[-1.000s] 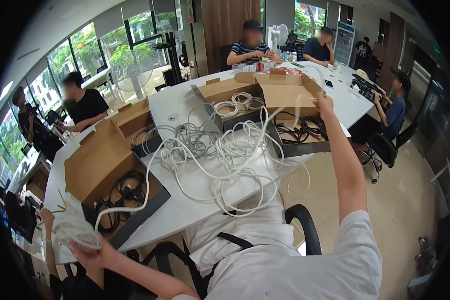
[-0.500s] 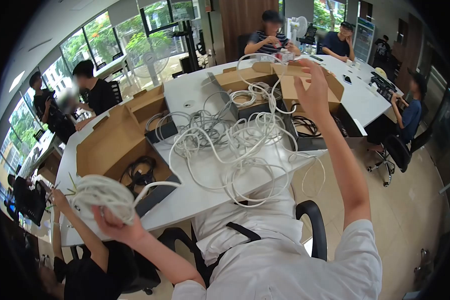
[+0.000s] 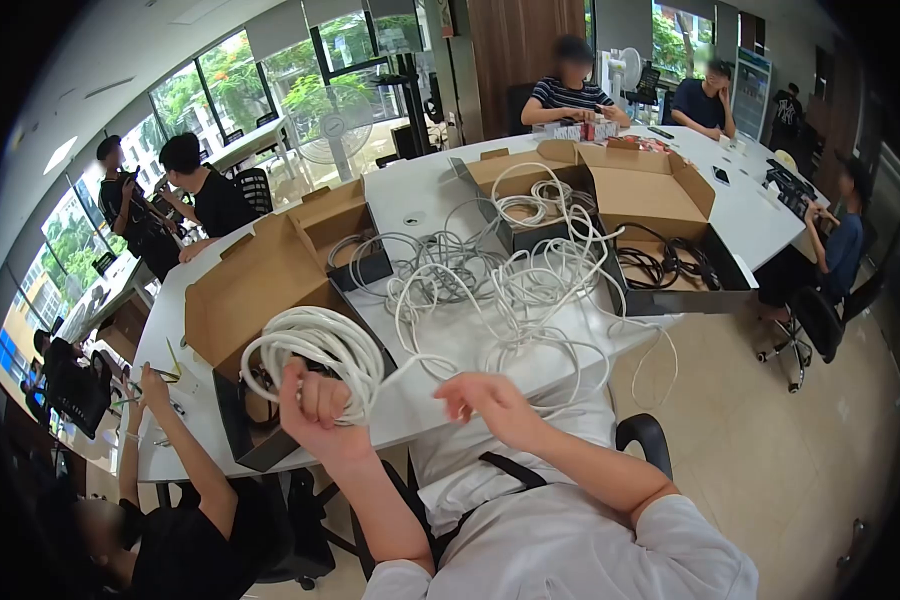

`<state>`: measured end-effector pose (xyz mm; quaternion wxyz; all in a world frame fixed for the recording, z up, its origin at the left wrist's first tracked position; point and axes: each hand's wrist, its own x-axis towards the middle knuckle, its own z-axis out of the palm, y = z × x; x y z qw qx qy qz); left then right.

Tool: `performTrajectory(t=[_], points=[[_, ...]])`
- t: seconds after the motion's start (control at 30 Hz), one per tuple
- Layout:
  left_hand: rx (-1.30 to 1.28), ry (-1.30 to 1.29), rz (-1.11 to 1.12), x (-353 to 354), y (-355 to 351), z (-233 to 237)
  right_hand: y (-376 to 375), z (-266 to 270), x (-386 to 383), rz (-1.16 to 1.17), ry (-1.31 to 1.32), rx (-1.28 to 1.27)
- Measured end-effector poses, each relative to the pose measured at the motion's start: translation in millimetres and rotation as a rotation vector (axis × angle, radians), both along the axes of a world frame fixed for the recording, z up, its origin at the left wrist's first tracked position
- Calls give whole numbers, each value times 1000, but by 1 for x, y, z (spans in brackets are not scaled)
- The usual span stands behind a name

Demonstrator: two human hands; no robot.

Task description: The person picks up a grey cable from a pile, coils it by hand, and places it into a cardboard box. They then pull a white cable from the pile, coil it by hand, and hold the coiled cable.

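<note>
My left hand point(image 3: 317, 405) is closed around a thick coil of white cable point(image 3: 315, 345), raised over the near end of the left cardboard box point(image 3: 245, 262). From the coil, a strand runs right to a loose tangle of white cable point(image 3: 530, 300) on the white table point(image 3: 410, 435). My right hand point(image 3: 490, 405) hovers at the table's near edge, just right of the coil. Its fingers are loosely bent and apart, with nothing visible between them. Grey cable point(image 3: 435, 265) lies tangled behind the white loops.
Black cables point(image 3: 665, 262) lie in the right open box point(image 3: 735, 255). At the left, a co-worker's hands point(image 3: 150, 390) hold thin items by the table edge. Several people sit or stand around the far side. A chair armrest point(image 3: 645, 440) is beside my right side.
My right hand has come down from above the right box to the table's near edge. My left hand has moved right with the coil. The view has shifted slightly.
</note>
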<state>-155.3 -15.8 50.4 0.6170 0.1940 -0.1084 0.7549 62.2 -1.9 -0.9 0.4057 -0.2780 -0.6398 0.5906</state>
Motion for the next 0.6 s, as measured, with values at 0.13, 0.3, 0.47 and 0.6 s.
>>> performTrajectory(t=[0.13, 0.3, 0.47, 0.6], points=[[-291, 0, -145, 19, 0, -21, 13, 18, -21, -32, 864, -610], [-327, 262, -212, 23, 11, -50, 28, 50, 33, 99, 566, -472], [-473, 443, -185, 57, 14, -54, 3, 62, 33, -267, -75, 61], [-380, 692, -200, 79, 13, -57, 10, 43, 29, -492, -467, 674]])
